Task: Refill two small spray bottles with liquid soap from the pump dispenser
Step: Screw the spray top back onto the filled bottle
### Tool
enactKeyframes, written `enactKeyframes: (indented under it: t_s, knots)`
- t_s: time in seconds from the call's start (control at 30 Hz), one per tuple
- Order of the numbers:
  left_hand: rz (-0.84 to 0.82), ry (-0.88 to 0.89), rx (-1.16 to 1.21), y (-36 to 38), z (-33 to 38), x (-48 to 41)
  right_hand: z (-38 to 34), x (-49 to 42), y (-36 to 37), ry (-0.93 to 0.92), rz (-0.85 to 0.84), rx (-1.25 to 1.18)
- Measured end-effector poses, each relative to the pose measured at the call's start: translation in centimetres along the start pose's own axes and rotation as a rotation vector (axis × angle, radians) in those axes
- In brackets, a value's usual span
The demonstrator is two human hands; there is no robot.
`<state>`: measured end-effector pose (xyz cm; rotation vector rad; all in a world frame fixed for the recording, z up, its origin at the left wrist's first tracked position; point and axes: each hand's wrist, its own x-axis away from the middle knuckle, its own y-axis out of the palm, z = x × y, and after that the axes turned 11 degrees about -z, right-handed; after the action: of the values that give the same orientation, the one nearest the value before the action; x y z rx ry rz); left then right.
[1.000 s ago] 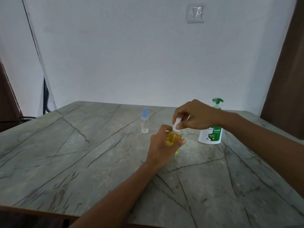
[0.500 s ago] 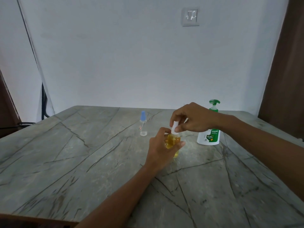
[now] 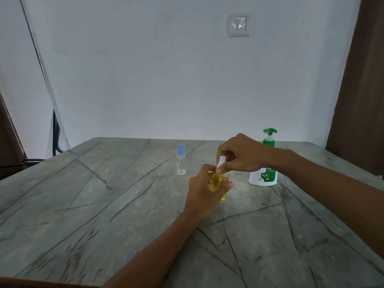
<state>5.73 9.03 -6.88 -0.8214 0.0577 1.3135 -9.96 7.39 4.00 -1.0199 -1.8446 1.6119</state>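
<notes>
**Head view: both hands on the yellow-filled spray bottle**

Head camera, wide angle, looked down over a grey stone-look table (image 3: 87,204) crossed by dark vein lines. From my remote station I logged the following.

Writing: the pump dispenser (image 3: 263,175) carried a green label with "99.99%" in white and an orange plus sign beneath. The brand word above was cut off by the wrist; I could not read it. Smaller print was too fine to make out.

Materials and shapes: the dispenser had a squat white plastic body and a green pump head (image 3: 269,134). It stood upright at the right rear of the table, just behind the right hand (image 3: 241,154). The spray bottle (image 3: 220,181) in hand was clear, slim and filled with yellow liquid. The left hand (image 3: 204,194) was closed around its body, holding it near the table; I could not tell whether its base touched. The right hand's fingers pinched the white cap (image 3: 221,161) at the bottle's top. A second spray bottle (image 3: 180,161), clear with a pale blue cap, stood upright alone, well to the left of the hands. It looked empty.

Room: plain white wall (image 3: 145,80) behind, a white double switch plate (image 3: 238,24) high up, brown curtain (image 3: 361,90) at right, a dark cable (image 3: 56,134) at the left corner.
</notes>
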Motion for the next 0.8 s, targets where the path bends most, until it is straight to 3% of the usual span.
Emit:
enactKeyframes:
  t_s: [0.1, 0.3, 0.53, 0.8]
  knots:
    - [0.019, 0.014, 0.002, 0.1, -0.1, 0.0, -0.2, -0.2, 0.4, 0.041, 0.041, 0.084]
    - [0.021, -0.004, 0.032, -0.2, -0.2, -0.2, -0.1, 0.5, -1.0, -0.006, -0.072, -0.130]
    - [0.032, 0.000, 0.021, 0.0, -0.5, -0.2, 0.4, -0.3, 0.1, 0.012, 0.052, 0.062]
    - [0.020, -0.009, 0.027, 0.0, -0.2, -0.3, 0.3, 0.2, 0.1, -0.029, -0.007, -0.035]
